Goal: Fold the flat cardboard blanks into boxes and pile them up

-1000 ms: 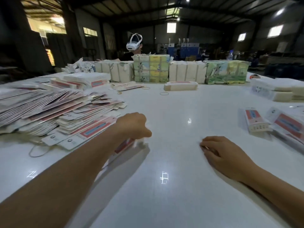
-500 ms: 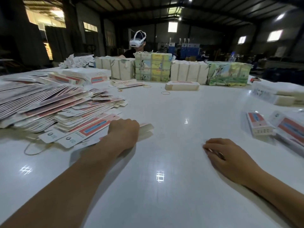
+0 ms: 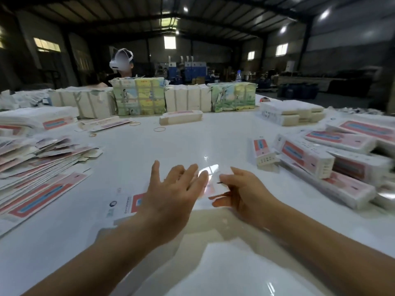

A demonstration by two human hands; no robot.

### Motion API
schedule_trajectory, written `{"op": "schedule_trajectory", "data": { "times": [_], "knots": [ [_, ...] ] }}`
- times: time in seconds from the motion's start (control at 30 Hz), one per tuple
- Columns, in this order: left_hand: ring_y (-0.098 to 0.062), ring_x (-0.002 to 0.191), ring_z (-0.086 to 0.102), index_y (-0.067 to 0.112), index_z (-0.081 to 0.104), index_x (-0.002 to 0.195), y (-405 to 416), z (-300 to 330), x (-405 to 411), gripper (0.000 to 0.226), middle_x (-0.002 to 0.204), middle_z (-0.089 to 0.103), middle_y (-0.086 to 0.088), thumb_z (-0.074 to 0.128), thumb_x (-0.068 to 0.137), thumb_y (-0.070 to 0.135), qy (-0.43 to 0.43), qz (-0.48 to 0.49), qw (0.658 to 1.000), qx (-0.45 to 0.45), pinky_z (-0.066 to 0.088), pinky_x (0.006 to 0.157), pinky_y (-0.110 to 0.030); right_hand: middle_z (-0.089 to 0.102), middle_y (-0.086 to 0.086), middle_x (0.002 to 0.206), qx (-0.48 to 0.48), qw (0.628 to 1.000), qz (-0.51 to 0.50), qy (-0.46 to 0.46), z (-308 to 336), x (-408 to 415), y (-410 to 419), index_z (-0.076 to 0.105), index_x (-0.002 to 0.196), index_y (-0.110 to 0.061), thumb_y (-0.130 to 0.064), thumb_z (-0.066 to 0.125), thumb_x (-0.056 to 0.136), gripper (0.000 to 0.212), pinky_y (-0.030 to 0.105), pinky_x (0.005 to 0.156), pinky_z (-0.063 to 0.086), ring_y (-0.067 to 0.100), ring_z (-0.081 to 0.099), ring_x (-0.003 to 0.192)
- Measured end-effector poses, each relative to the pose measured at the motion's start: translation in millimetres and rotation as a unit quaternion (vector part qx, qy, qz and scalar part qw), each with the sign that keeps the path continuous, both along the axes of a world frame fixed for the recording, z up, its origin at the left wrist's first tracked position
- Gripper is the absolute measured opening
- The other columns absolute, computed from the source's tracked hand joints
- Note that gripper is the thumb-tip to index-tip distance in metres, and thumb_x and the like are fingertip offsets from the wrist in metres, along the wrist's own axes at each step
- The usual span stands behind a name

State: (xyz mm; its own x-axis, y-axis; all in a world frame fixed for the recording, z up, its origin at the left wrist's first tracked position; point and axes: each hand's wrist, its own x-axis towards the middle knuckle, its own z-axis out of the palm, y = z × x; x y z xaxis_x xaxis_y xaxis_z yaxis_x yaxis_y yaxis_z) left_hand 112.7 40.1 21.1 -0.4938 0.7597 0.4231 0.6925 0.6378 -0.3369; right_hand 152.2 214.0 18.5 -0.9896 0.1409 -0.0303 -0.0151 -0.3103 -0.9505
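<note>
Left hand (image 3: 171, 195) spread over blank (image 3: 126, 205); right hand (image 3: 245, 195) pinches it.

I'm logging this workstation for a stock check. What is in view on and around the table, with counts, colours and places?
flat blank: one, white with red panel, under the hands
blank pile: many, white and red, fanned at left
folded boxes: several, white and red, piled at right
small box: one, upright, left of that pile
bundles: a row, cream and green printed, far edge
rubber bands: three visible, tan, far centre
table: white, glossy
person in headset: one, behind the bundles
left hand: fingers spread above the blank
right hand: fingers curled at the blank's right end; grip unclear
</note>
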Motion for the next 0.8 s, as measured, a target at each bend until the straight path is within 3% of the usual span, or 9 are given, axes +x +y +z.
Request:
{"op": "schedule_trajectory", "data": {
  "times": [0.1, 0.17, 0.27, 0.37, 0.43, 0.53, 0.6, 0.7, 0.8],
  "knots": [
    [-0.033, 0.135, 0.03, 0.022, 0.017, 0.15, 12, -7, 0, 0.085, 0.155, 0.024, -0.007, 0.06, 0.081, 0.046, -0.059, 0.042, 0.997, 0.008, 0.02, 0.107, -0.066, 0.07, 0.011, 0.077, 0.079, 0.996, -0.027, 0.022, 2, 4, 6, 0.065, 0.093, -0.007, 0.005, 0.045, 0.092, 0.024, 0.031, 0.049, 0.056, 0.024, 0.068, 0.065],
    [-0.026, 0.138, 0.021, 0.024, -0.003, 0.151, 12, -12, -6, 0.092, 0.156, 0.015, -0.001, 0.048, 0.084, 0.061, -0.078, 0.05, 0.994, 0.053, 0.013, 0.113, -0.056, 0.07, 0.011, 0.087, 0.148, 0.988, -0.035, 0.04, 4, 6, 8, 0.063, 0.093, -0.016, 0.005, 0.044, 0.092, 0.028, 0.032, 0.054, 0.057, 0.022, 0.069, 0.07],
    [-0.023, 0.119, 0.039, 0.014, 0.011, 0.15, 8, -10, -6, 0.104, 0.14, 0.039, -0.004, 0.059, 0.073, 0.065, -0.095, 0.044, 0.99, 0.096, 0.034, 0.105, -0.048, 0.069, 0.015, 0.097, 0.186, 0.979, -0.037, 0.073, 3, 8, 7, 0.061, 0.099, -0.019, 0.003, 0.045, 0.092, 0.028, 0.032, 0.055, 0.055, 0.024, 0.068, 0.077],
    [-0.027, 0.094, 0.052, 0.005, 0.04, 0.138, 4, -6, -3, 0.102, 0.114, 0.057, -0.012, 0.077, 0.06, 0.059, -0.09, 0.03, 0.984, 0.148, 0.047, 0.078, -0.041, 0.069, 0.006, 0.097, 0.224, 0.963, -0.091, 0.123, -4, 8, 6, 0.047, 0.122, -0.034, -0.006, 0.051, 0.095, 0.04, 0.029, 0.059, 0.057, 0.019, 0.068, 0.084],
    [-0.028, 0.082, 0.054, 0.002, 0.05, 0.128, 3, -5, -3, 0.096, 0.102, 0.061, -0.014, 0.082, 0.055, 0.055, -0.08, 0.029, 0.98, 0.179, 0.045, 0.066, -0.036, 0.06, -0.012, 0.11, 0.341, 0.913, -0.138, 0.174, -8, 10, 5, 0.034, 0.131, -0.05, -0.018, 0.052, 0.096, 0.051, 0.019, 0.063, 0.055, 0.001, 0.062, 0.092],
    [-0.028, 0.084, 0.054, 0.003, 0.05, 0.128, 2, -2, -3, 0.094, 0.103, 0.061, -0.013, 0.077, 0.059, 0.061, -0.078, 0.058, 0.974, 0.204, 0.048, 0.067, -0.038, 0.032, -0.018, 0.14, 0.522, 0.815, -0.142, 0.207, -14, 12, -1, 0.039, 0.138, -0.039, -0.029, 0.05, 0.096, 0.045, 0.012, 0.078, 0.048, -0.008, 0.047, 0.107],
    [-0.027, 0.087, 0.055, 0.004, 0.048, 0.131, 1, -1, -3, 0.095, 0.107, 0.06, -0.012, 0.073, 0.061, 0.064, -0.07, 0.073, 0.972, 0.212, 0.05, 0.07, -0.037, 0.019, -0.016, 0.149, 0.563, 0.795, -0.126, 0.187, -18, 11, -6, 0.039, 0.141, -0.033, -0.03, 0.051, 0.095, 0.047, 0.01, 0.086, 0.044, -0.008, 0.04, 0.11],
    [-0.028, 0.085, 0.056, 0.003, 0.049, 0.13, 0, 0, 0, 0.095, 0.106, 0.061, -0.013, 0.073, 0.061, 0.064, -0.06, 0.088, 0.972, 0.209, 0.049, 0.068, -0.036, 0.019, -0.017, 0.149, 0.498, 0.845, -0.103, 0.165, -17, 11, -13, 0.044, 0.138, -0.031, -0.019, 0.056, 0.094, 0.048, 0.007, 0.088, 0.042, -0.018, 0.034, 0.113],
    [-0.03, 0.08, 0.057, 0.002, 0.054, 0.124, 0, 2, 3, 0.092, 0.099, 0.063, -0.014, 0.077, 0.058, 0.061, -0.062, 0.102, 0.975, 0.188, 0.048, 0.065, -0.037, 0.052, -0.003, 0.135, 0.211, 0.972, -0.035, 0.092, -9, 12, -14, 0.066, 0.113, -0.028, -0.006, 0.059, 0.089, 0.034, 0.034, 0.094, 0.048, 0.011, 0.054, 0.117]
  ]
}}
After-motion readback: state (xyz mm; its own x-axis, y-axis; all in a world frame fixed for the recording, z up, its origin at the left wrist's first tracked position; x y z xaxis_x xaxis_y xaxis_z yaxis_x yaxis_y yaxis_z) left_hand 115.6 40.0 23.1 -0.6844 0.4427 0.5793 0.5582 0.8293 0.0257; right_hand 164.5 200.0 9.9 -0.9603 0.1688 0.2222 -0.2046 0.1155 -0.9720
